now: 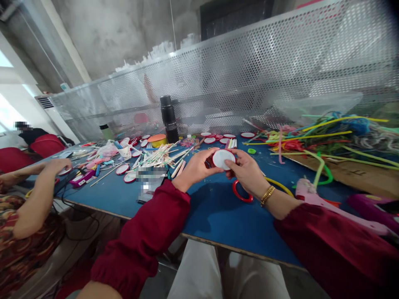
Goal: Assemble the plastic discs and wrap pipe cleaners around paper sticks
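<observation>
Between my two hands, above the blue table, is a round white disc with a red rim. My left hand grips its left edge between thumb and fingers. On the opposite edge, my right hand closes round the disc, its thumb pressed on the white face. Under my right wrist, a red ring-shaped handle lies on the table. Just beyond the disc are some pale sticks and a small green piece. The underside of the disc is hidden.
A pink glue gun lies at right, beside colourful pipe cleaners on cardboard. Wooden sticks pile up left of centre, before a black bottle. A perforated metal screen stands behind. A co-worker's arm is at left.
</observation>
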`<state>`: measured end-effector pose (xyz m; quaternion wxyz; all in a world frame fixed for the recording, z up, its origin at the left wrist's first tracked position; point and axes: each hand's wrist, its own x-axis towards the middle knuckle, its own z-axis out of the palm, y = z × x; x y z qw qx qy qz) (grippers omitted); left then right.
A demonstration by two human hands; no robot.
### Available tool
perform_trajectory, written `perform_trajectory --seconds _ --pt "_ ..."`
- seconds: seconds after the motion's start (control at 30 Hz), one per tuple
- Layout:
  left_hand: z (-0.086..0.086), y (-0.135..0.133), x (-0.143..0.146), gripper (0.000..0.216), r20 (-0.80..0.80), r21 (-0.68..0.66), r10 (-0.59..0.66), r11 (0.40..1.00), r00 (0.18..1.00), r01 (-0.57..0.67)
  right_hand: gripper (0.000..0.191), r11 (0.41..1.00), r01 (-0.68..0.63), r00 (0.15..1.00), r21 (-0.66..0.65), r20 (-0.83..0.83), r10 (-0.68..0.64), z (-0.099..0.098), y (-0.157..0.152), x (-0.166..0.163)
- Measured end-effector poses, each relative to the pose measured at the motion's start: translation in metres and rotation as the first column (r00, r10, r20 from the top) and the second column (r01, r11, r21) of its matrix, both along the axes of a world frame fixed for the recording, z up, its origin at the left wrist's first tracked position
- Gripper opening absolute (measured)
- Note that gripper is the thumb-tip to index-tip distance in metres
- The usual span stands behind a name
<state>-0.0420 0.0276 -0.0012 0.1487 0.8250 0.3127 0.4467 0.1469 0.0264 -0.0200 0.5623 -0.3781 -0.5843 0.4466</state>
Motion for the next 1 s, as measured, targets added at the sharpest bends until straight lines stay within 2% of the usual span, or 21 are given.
perform_trajectory --seconds 0.3,0.63,0.87,1.0 --pt "-0.002 -0.003 0.003 0.069 -0.042 -0.003 0.054 0.999 0.998 -0.054 0.049 1.000 0.022 0.999 0.012 0.025 -0.023 -0.005 0.000 -0.001" --pt "-0.010 0.001 0.003 0.075 -0.091 0.085 0.106 0.991 0.990 -0.099 0.051 1.000 0.002 0.996 0.030 0.086 -0.004 -0.010 0.007 0.001" --pt "-0.015 0.005 0.004 0.079 -0.117 0.064 0.124 0.991 0.985 -0.117 0.046 0.999 -0.024 0.991 0.033 0.132 0.020 -0.016 0.013 0.003" --pt "-0.020 0.012 0.003 0.089 -0.104 0.026 0.085 0.996 0.991 -0.083 0.042 0.999 0.029 0.982 0.045 0.188 -0.037 -0.017 0.019 0.006"
